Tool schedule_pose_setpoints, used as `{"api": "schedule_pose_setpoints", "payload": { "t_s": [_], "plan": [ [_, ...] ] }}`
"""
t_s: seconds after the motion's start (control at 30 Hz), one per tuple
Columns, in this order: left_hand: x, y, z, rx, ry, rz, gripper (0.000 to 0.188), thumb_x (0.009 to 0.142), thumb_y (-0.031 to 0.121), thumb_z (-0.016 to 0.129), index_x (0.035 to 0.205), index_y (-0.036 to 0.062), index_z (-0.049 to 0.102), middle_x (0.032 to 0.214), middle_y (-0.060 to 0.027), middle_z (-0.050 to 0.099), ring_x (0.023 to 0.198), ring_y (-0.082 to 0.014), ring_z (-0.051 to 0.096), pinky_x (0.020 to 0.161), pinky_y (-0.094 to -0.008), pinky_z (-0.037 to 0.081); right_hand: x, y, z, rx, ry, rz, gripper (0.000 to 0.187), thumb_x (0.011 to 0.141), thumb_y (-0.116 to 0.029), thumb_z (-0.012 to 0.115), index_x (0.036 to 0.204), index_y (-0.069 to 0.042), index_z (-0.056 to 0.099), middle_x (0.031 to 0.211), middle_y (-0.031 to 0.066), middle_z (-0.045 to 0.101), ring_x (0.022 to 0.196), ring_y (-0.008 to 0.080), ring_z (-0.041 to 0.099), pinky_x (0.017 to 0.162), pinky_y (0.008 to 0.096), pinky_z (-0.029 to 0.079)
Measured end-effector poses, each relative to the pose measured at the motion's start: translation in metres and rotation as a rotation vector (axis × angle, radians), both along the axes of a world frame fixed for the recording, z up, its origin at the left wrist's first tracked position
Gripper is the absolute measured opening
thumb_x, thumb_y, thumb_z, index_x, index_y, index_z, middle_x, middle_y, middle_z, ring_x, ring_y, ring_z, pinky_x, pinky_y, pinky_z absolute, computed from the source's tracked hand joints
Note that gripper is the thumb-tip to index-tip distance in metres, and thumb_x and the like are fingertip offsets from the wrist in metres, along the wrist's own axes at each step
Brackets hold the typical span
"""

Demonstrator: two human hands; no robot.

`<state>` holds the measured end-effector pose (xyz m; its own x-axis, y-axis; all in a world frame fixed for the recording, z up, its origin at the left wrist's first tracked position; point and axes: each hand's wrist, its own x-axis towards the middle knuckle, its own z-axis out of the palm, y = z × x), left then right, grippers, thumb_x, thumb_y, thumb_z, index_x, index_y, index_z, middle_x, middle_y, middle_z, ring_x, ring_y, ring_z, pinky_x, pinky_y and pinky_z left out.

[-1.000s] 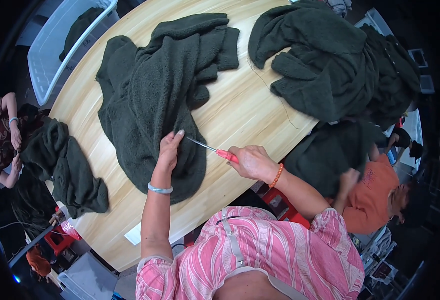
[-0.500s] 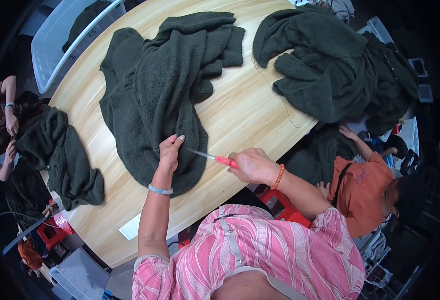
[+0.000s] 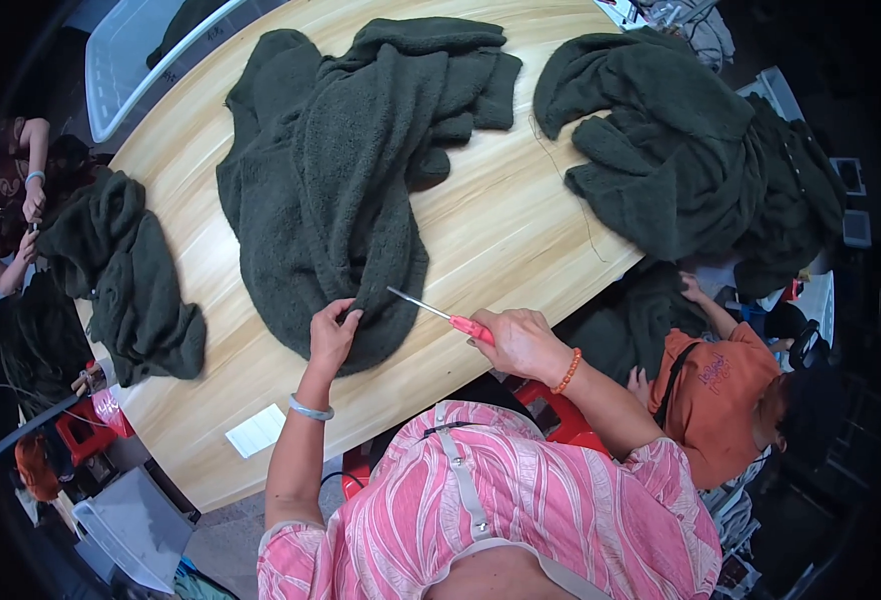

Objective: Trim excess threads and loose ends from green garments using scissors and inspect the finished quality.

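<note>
A dark green fuzzy knit garment (image 3: 331, 150) lies bunched on the pale wooden table, with its rounded edge towards me. My left hand (image 3: 333, 338) is closed in a pinch on the fabric close to that edge. In my right hand (image 3: 523, 342) is a red-handled tool (image 3: 471, 328) with a thin metal shaft, gripped by its handle. The shaft points left over the garment's right border, and its tip is beside the fabric, a little up and right of my left fingers. What shape the tip has is too small to tell.
More dark green knit garments (image 3: 651, 150) heap at the table's right, and another garment (image 3: 146, 280) hangs over its left edge. A white paper slip (image 3: 257, 432) lies near the front. People work at both sides; a clear plastic bin (image 3: 121, 75) stands far left.
The tool's tip has drawn slightly right and up from my left fingers. My left hand has shifted down a little along the garment's edge. The whole view has also shifted slightly.
</note>
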<state>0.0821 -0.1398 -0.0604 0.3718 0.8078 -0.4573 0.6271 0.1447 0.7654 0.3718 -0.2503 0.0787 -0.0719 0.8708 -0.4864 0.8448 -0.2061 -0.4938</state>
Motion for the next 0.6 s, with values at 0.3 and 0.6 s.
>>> {"api": "schedule_pose_setpoints", "payload": {
  "t_s": [0.3,0.6],
  "plan": [
    [0.022,-0.013,0.008,-0.568,-0.72,0.554,0.002,0.091,0.008,0.066,0.092,0.0069,0.065,0.088,-0.0005,0.068,0.075,-0.0103,0.065,0.067,-0.0275,0.056,-0.017,0.01,0.02,0.01,0.015,0.06,0.022,0.084,-0.024,0.062,0.087,-0.003,0.065,0.071,0.0202,0.065,0.073,0.0384,0.066,0.068,0.0484,0.051],
    [0.035,-0.003,0.028,-0.582,-0.758,0.481,0.006,0.093,0.011,0.063,0.089,0.0068,0.062,0.09,-0.0036,0.067,0.077,-0.0124,0.065,0.072,-0.0307,0.057,-0.007,0.003,0.016,0.021,-0.041,-0.029,0.025,0.086,-0.03,0.062,0.097,-0.008,0.066,0.074,0.0192,0.066,0.076,0.0393,0.065,0.07,0.0496,0.05]
  ]
}}
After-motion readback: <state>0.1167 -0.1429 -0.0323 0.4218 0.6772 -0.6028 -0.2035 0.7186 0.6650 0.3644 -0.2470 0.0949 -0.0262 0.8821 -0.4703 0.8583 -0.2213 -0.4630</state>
